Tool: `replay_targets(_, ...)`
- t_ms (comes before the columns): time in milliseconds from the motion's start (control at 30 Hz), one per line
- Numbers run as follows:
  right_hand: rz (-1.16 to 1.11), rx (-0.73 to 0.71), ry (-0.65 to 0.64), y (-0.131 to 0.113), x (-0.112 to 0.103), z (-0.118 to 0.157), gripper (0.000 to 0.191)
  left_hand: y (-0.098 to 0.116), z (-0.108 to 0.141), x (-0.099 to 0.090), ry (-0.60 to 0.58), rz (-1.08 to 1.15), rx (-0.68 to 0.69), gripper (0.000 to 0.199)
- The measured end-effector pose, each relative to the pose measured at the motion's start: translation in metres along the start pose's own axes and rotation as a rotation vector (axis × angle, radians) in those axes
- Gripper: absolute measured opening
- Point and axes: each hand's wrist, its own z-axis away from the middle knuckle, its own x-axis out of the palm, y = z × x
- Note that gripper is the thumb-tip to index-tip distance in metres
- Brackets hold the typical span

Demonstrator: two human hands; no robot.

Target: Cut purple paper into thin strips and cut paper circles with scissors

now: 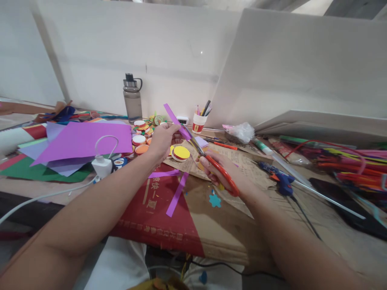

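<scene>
My left hand (163,141) pinches a narrow purple paper strip (172,114) that slants up to the left. In my right hand (216,167) is a pair of scissors (222,171) with orange-red handles, its blades pointing up and left to the strip. The blade tips meet the purple paper beside my left fingers; whether they cut into it I cannot tell. Below my hands, purple strips (177,195) lie on the red-printed cardboard (163,225). A yellow-topped disc (181,153) sits just under the blades. Near my right wrist lies a blue paper flower shape (215,200).
Coloured paper sheets (87,137) and a white plug adapter (102,165) are at left. Behind stand a water bottle (132,100), several stacked discs (139,139) and a paper cup of pens (200,122). A blue glue gun (282,181) and bundled pipe cleaners (356,161) lie at right.
</scene>
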Motion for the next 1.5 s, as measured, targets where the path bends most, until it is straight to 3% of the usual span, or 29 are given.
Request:
replay_targets(867, -0.050, 0.088, 0.069, -0.0084, 0.0049, 0.0030, 0.045, 0.0026, 0.0006, 0.0000, 0.000, 0.010, -0.017, 0.013)
replay_targets(1333, 0.019, -0.052, 0.030, -0.0013, 0.0026, -0.0011, 0.035, 0.0023, 0.0063, 0.0044, -0.066, 0.007, -0.059, 0.013)
replay_targets(1500, 0.001, -0.033, 0.028, -0.0026, 0.0036, 0.0001, 0.038, 0.0042, 0.0073, 0.0050, -0.073, 0.008, -0.053, 0.012)
